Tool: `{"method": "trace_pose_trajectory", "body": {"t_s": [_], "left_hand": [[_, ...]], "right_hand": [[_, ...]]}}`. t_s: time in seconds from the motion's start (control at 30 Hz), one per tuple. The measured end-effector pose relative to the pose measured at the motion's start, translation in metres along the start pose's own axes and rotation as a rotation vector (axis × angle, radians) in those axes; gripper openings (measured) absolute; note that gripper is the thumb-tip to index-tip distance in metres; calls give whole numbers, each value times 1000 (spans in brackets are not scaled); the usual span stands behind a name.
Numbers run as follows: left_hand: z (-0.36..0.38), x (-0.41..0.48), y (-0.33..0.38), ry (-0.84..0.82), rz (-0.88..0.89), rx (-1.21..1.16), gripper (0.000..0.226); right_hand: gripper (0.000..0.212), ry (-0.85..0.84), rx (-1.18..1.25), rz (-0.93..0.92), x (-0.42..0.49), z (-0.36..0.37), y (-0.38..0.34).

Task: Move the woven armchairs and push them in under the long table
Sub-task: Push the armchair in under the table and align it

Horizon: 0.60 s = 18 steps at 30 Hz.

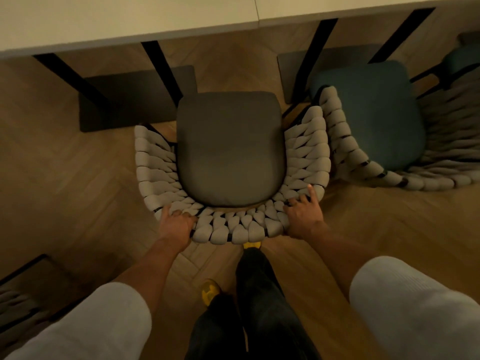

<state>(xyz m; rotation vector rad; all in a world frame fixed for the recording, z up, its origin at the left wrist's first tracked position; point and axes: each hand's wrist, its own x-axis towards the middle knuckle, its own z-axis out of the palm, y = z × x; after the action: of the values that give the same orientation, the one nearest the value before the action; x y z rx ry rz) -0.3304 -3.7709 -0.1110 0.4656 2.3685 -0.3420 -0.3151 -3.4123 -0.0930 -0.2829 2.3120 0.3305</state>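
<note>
A woven armchair [306, 157] with pale braided back and a dark grey seat cushion [230, 149] stands in front of me, facing the long white table [130, 19]. Its seat front lies just short of the table edge. My left hand [176, 226] grips the left rear of the woven backrest, fingers curled over the rim. On the right rear of the backrest my right hand [302, 216] holds the weave with fingers hooked into it and the index finger stretched along the rim. A second woven armchair [345, 141] with a teal cushion [368, 113] stands close on the right, almost touching the first.
Black table legs [161, 68] slant down under the tabletop on both sides of the grey chair. The floor [65, 178] is wooden herringbone. Part of another woven chair [15, 307] shows at the lower left. My legs and yellow shoes [210, 291] are right behind the chair.
</note>
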Motion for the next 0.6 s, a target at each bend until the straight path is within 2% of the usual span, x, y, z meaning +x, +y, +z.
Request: {"method": "trace_pose_trajectory", "body": {"t_s": [0.33, 0.6], "left_hand": [[-37, 39, -21, -35, -73, 27, 54], [-48, 6, -16, -24, -140, -34, 61]], "right_hand": [[73, 48, -44, -31, 49, -35, 18], [75, 125, 0, -29, 25, -46, 9]]}}
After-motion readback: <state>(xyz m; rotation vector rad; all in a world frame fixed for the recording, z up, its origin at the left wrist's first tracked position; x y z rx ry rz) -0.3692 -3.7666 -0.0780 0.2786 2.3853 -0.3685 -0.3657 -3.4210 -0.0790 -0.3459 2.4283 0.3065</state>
